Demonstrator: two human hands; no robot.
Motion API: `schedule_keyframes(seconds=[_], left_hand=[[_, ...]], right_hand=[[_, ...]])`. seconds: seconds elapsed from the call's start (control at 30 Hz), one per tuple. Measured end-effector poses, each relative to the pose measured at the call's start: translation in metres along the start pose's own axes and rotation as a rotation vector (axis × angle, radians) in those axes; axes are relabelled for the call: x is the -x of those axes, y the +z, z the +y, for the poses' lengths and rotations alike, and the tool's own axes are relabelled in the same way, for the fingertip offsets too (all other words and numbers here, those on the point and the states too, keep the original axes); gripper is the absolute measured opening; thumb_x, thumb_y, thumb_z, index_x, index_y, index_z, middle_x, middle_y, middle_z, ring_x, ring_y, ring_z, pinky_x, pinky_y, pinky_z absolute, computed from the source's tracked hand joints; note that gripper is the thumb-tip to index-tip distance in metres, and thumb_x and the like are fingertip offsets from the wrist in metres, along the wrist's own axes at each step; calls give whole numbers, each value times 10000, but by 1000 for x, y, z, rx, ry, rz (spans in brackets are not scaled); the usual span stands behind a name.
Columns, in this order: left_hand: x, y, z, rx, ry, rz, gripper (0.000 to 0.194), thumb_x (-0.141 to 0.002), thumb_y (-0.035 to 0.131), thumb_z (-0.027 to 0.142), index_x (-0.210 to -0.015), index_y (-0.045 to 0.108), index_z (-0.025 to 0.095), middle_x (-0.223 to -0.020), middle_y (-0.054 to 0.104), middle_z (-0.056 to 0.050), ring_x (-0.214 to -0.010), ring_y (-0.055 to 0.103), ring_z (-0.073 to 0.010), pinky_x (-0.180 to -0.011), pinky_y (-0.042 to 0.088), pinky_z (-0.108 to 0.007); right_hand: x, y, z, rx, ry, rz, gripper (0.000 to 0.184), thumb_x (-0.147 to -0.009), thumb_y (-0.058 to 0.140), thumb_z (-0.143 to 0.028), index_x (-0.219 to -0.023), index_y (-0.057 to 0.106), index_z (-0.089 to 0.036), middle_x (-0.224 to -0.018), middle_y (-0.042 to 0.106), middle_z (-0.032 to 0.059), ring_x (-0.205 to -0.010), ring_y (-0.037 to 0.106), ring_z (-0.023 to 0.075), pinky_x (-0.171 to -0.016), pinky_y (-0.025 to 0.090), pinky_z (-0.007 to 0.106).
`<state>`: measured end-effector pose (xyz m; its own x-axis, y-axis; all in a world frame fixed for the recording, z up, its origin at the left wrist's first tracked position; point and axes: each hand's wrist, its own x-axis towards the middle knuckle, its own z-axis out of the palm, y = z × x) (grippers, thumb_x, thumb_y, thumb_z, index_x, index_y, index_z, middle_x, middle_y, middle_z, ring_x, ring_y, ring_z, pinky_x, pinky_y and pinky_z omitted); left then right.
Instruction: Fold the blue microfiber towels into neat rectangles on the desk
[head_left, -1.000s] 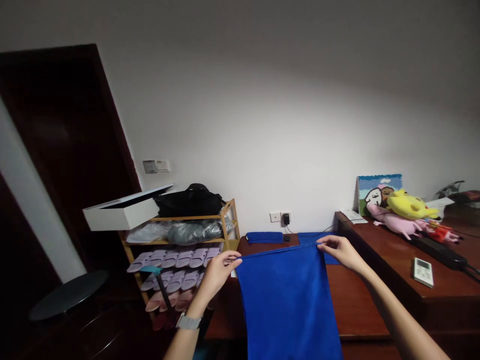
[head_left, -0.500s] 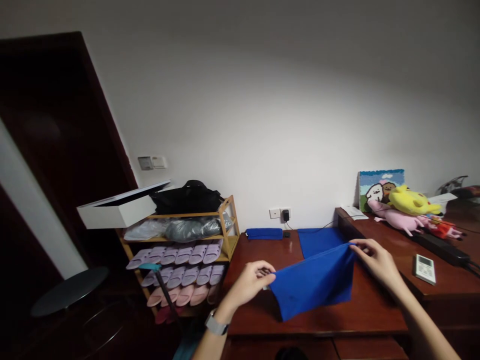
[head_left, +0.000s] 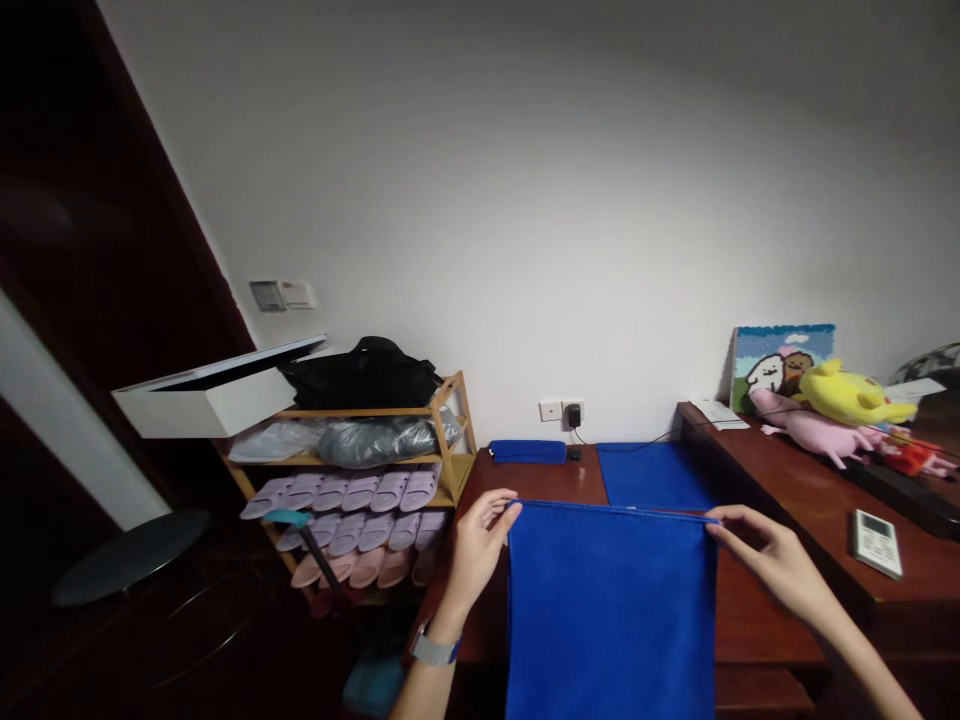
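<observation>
A blue cloth (head_left: 611, 610) hangs stretched between my two hands, its stitched top edge nearly level and its lower part running out of the picture. My left hand (head_left: 486, 535) pinches the upper left corner; a watch with a grey band is on that wrist. At the upper right corner, my right hand (head_left: 761, 545) grips the cloth between thumb and fingers. Behind it, another blue cloth (head_left: 652, 475) lies flat on the reddish-brown desk (head_left: 555, 485). A rolled or folded blue cloth (head_left: 527, 452) rests at the desk's back edge by the wall.
To the left stands a wooden rack (head_left: 442, 460) with several slippers, a black bag (head_left: 364, 378) and a white box (head_left: 210, 400). On the raised right surface are plush toys (head_left: 847, 395), a white remote (head_left: 876, 543) and a picture (head_left: 784, 355). A black plug (head_left: 574, 414) sits in the wall socket.
The cloth between my hands, slanted and bunched up before, now hangs down long and flat with its top edge nearly level. My left hand has risen slightly; the view has shifted a little.
</observation>
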<state>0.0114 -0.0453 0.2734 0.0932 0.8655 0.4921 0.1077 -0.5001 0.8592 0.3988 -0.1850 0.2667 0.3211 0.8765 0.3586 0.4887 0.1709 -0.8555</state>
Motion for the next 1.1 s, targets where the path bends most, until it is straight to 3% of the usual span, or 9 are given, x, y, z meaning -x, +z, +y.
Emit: schedule_keyframes(seconds=[0.17, 0.33, 0.47, 0.63, 0.73, 0.83, 0.93, 1.0, 1.1], left_hand=[[3, -21, -8, -77, 72, 42, 263, -858, 728, 474, -883, 693, 214, -870, 761, -44, -852, 741, -210, -796, 613, -315], [19, -42, 11, -70, 135, -10, 196, -871, 738, 414, -834, 713, 223, -910, 779, -47, -885, 752, -207, -815, 626, -297], [29, -52, 32, -70, 178, 23, 175, -869, 745, 389, -804, 713, 230, -908, 779, -40, -893, 753, -210, -822, 634, -298], [16, -50, 34, -77, 66, 96, 217, -827, 772, 442, -812, 693, 241, -908, 771, -33, -862, 747, -219, -791, 639, -309], [-6, -42, 2, -55, -28, 68, 247, -825, 759, 464, -842, 678, 231, -867, 750, -29, -831, 729, -204, -755, 615, -286], [-26, -33, -62, -26, -130, -1, 270, -819, 741, 475, -860, 663, 220, -841, 720, -20, -830, 712, -190, -760, 582, -276], [-30, -27, -142, -63, -321, -40, 351, -749, 737, 527, -869, 662, 205, -870, 720, -32, -870, 712, -208, -771, 579, -301], [-25, -28, -188, -125, -474, -33, 376, -715, 724, 540, -862, 655, 202, -840, 716, -29, -818, 716, -215, -691, 583, -305], [-9, -40, -235, -226, -594, 12, 320, -698, 721, 486, -802, 626, 198, -781, 703, -31, -729, 713, -222, -596, 572, -308]], right_hand=[[12, 29, -3, -42, 3, -19, 425, -776, 735, -629, -880, 745, -217, -849, 748, 51, -785, 684, 201, -717, 572, 263], [29, 23, -26, -14, -123, 72, 351, -844, 692, -580, -793, 700, -233, -814, 713, 41, -643, 648, 159, -585, 554, 227], [41, 9, -43, 114, -327, 131, 321, -895, 649, -513, -715, 705, -253, -948, 733, 89, -853, 718, 218, -667, 586, 241], [29, 16, -40, 206, -375, 199, 244, -914, 593, -486, -913, 792, -346, -1073, 729, 93, -929, 727, 256, -734, 622, 321], [-6, 41, -14, 252, -341, 186, 288, -944, 531, -465, -968, 795, -352, -1115, 726, 78, -1000, 715, 250, -839, 613, 350], [-59, 85, 27, 290, -285, 101, 336, -959, 477, -429, -996, 783, -294, -1130, 716, 87, -1026, 701, 236, -881, 589, 353], [-116, 151, 66, 391, -197, -52, 381, -955, 403, -299, -1053, 763, -224, -1160, 702, 107, -1043, 689, 230, -952, 548, 364], [-147, 205, 80, 471, -100, -191, 450, -945, 337, -192, -1135, 743, -175, -1234, 684, 136, -1098, 676, 230, -1007, 514, 363], [-164, 284, 85, 483, -52, -325, 462, -909, 373, -131, -1203, 729, -158, -1347, 658, 139, -1155, 669, 223, -1023, 504, 337]])
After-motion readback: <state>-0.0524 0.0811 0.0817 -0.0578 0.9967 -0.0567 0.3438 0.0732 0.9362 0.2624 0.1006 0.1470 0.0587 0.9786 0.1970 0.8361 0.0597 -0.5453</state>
